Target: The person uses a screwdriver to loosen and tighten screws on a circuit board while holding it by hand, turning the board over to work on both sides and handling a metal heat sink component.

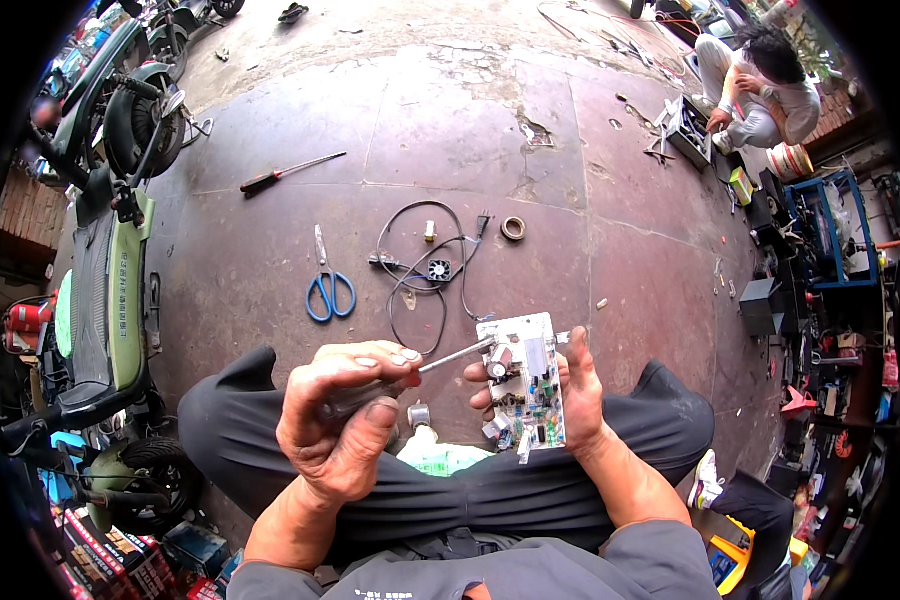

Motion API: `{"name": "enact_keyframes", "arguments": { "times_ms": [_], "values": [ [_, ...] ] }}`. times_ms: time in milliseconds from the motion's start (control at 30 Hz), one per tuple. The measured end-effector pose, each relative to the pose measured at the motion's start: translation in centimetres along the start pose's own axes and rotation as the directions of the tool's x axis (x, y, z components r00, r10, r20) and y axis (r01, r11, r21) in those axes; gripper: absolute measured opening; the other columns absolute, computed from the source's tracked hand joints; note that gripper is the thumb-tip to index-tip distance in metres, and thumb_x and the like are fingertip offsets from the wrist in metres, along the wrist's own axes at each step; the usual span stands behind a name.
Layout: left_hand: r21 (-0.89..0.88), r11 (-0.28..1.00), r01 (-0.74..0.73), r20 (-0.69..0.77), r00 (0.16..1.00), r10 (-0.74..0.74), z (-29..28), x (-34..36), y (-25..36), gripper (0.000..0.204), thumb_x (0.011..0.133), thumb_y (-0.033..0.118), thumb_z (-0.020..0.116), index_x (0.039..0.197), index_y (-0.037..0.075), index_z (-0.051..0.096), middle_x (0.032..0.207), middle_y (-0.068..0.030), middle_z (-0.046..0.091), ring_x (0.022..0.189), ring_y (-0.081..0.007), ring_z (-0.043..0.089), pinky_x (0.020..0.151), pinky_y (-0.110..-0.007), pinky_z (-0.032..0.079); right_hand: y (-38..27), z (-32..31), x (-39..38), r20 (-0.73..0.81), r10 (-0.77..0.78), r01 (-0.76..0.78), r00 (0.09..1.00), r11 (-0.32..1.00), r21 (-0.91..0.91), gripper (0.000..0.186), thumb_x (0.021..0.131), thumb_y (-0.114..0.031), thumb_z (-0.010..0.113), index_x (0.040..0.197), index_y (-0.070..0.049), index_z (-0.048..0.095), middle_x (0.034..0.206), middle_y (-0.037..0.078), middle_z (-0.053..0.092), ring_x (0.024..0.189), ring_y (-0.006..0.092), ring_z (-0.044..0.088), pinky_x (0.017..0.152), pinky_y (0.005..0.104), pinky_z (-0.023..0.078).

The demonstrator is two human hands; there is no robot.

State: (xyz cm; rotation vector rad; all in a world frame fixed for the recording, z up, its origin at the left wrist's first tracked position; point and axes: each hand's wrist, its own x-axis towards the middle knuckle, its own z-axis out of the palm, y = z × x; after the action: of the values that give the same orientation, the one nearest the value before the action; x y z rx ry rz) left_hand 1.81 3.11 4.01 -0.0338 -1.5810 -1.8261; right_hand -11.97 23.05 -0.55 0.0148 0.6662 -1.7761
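Two hands were at work, each of them filled. The left hand [335, 425] was curled around the handle of one screwdriver [455, 355], while the right hand [582, 400] gripped one circuit board [528, 385] by its long edges, thumb on one side and fingers on the other. The board was raised above the gap between the knees, and the screwdriver's tip reached its upper left part; contact could not be told for certain.

On the floor [270, 235] ahead lay one pair of blue-handled scissors [330, 295], a second screwdriver [290, 174], one small fan [439, 269], one tape roll [513, 229] and one plug [483, 224] on looped black cord [420, 202]; whether the loops made one cord or two was unclear.

A strip of floor separated scissors from cord, and wider room stretched beyond the tape roll. A green scooter [120, 300] bounded the left side. At the upper right, one crouching person [770, 95] sat beside a toolbox [688, 133], well apart from the board.
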Motion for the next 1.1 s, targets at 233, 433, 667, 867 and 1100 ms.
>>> {"name": "enact_keyframes", "arguments": {
  "times_ms": [233, 433, 667, 867, 1100],
  "values": [
    [0.203, 0.974, -0.098, 0.098, 0.992, 0.08, 0.0, -0.2, 0.2, 0.029, 0.089, -0.003, 0.061, 0.115, -0.003, 0.048, 0.107, -0.0211, 0.061, 0.103, -0.0303, 0.061, 0.083, -0.039, 0.057, 0.1, -0.1, 0.0, -0.005, -0.007, 0.007, 1.0, 1.0, -0.02, 0.087, 0.091, -0.074, 0.03, 0.125, 0.003, 0.054, 0.126, 0.026, 0.057, 0.103, 0.0309, 0.066, 0.084, 0.0437, 0.058],
    [0.139, 0.984, -0.114, 0.03, 0.993, 0.111, 0.2, 0.0, 0.2, 0.029, 0.091, -0.002, 0.06, 0.116, -0.003, 0.047, 0.107, -0.0214, 0.061, 0.103, -0.0309, 0.061, 0.082, -0.039, 0.057, 0.1, -0.1, 0.0, -0.013, -0.013, 0.012, 1.0, 0.999, -0.042, 0.087, 0.091, -0.074, 0.031, 0.125, 0.003, 0.054, 0.126, 0.026, 0.057, 0.103, 0.0303, 0.067, 0.083, 0.0428, 0.058],
    [0.101, 0.995, -0.026, 0.07, 0.997, 0.019, 0.2, 0.1, -0.1, 0.033, 0.088, -0.01, 0.059, 0.118, -0.004, 0.047, 0.112, -0.022, 0.058, 0.106, -0.0286, 0.06, 0.086, -0.038, 0.056, 0.3, 0.0, 0.1, -0.007, -0.014, 0.014, 1.0, 0.998, -0.065, 0.088, 0.091, -0.074, 0.029, 0.125, 0.003, 0.054, 0.125, 0.024, 0.058, 0.103, 0.0288, 0.067, 0.078, 0.0398, 0.06],
    [0.164, 0.986, 0.039, 0.131, 0.989, -0.061, 0.8, 0.0, 0.0, 0.038, 0.088, -0.008, 0.06, 0.12, 0.002, 0.042, 0.115, -0.0221, 0.054, 0.105, -0.0285, 0.06, 0.087, -0.039, 0.054, 0.5, -0.9, 0.0, -0.045, -0.041, 0.031, 0.998, 0.981, -0.192, 0.086, 0.09, -0.074, 0.031, 0.127, 0.001, 0.052, 0.127, 0.028, 0.056, 0.104, 0.0337, 0.066, 0.08, 0.0464, 0.059],
    [0.588, 0.777, -0.226, 0.188, 0.972, 0.14, 0.2, 0.2, -0.3, 0.045, 0.077, 0.003, 0.079, 0.112, -0.001, 0.051, 0.1, -0.0198, 0.06, 0.079, -0.0257, 0.065, 0.062, -0.032, 0.053, 0.9, -1.2, -0.1, -0.082, -0.072, 0.037, 0.994, 0.93, -0.365, 0.078, 0.092, -0.068, 0.038, 0.127, 0.0, 0.051, 0.128, 0.025, 0.056, 0.105, 0.0304, 0.065, 0.081, 0.0446, 0.059]
  ]
}}
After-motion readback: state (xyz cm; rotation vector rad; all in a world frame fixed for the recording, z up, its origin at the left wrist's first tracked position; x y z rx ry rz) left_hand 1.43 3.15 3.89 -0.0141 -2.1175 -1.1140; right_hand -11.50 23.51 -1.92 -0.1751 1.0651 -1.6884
